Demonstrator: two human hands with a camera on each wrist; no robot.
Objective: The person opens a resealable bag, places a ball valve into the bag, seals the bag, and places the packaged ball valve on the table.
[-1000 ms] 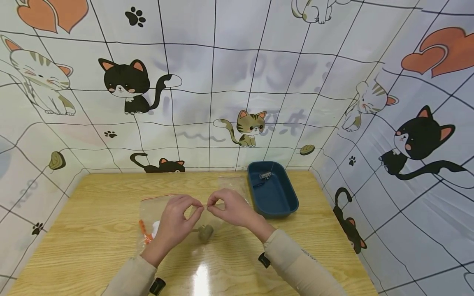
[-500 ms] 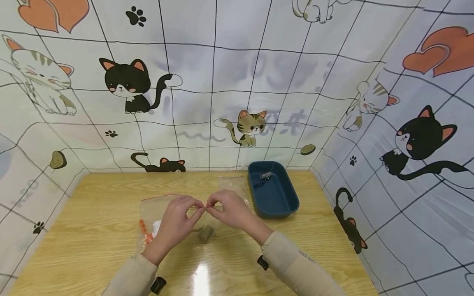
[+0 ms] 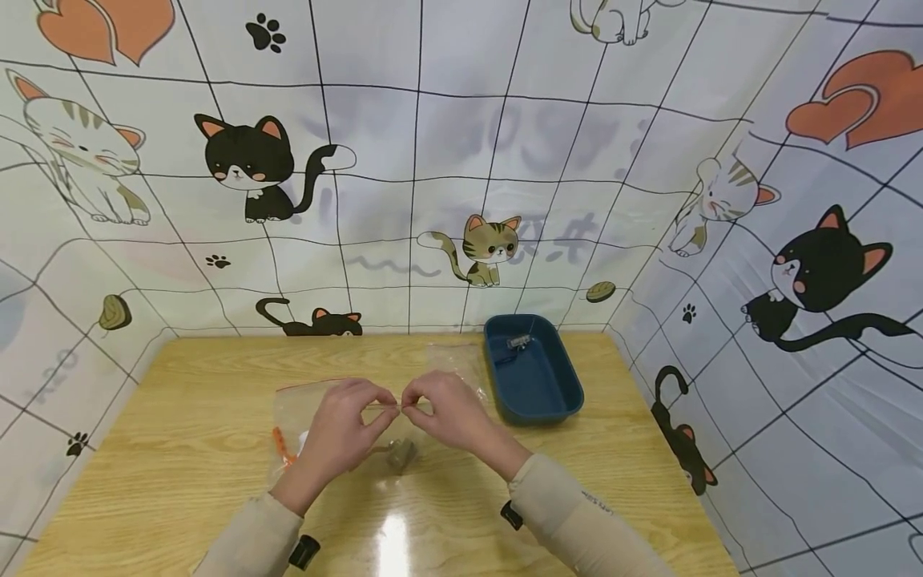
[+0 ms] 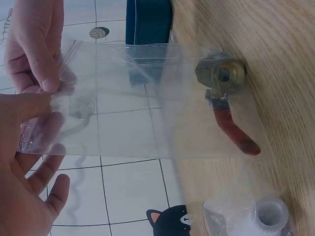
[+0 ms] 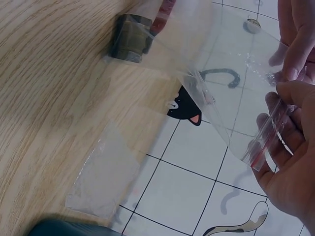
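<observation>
A clear zip bag (image 4: 123, 108) with a red line along its mouth stands raised between my two hands. Inside its lower end rests a brass ball valve (image 4: 224, 78) with a red lever handle, down at the tabletop. My left hand (image 3: 342, 425) pinches the bag's mouth between thumb and index finger, its other fingers spread behind the plastic. From the other side my right hand (image 3: 450, 410) pinches the same zip edge, the fingertips of both hands almost meeting. In the right wrist view the valve (image 5: 133, 38) shows partly through the creased plastic.
Left of the hands lies another clear bag (image 3: 292, 405) with orange and white pieces. A flat clear bag (image 3: 457, 359) lies beside the blue bin (image 3: 537, 393), which contains a small metallic item (image 3: 517, 342). Cat-printed sheeting (image 3: 375, 160) rises behind the table (image 3: 216, 361).
My hands have drawn slightly closer together, narrowing the gap between their fingertips along the bag's mouth. Both keep their pinch, and the valve stays in about the same spot.
</observation>
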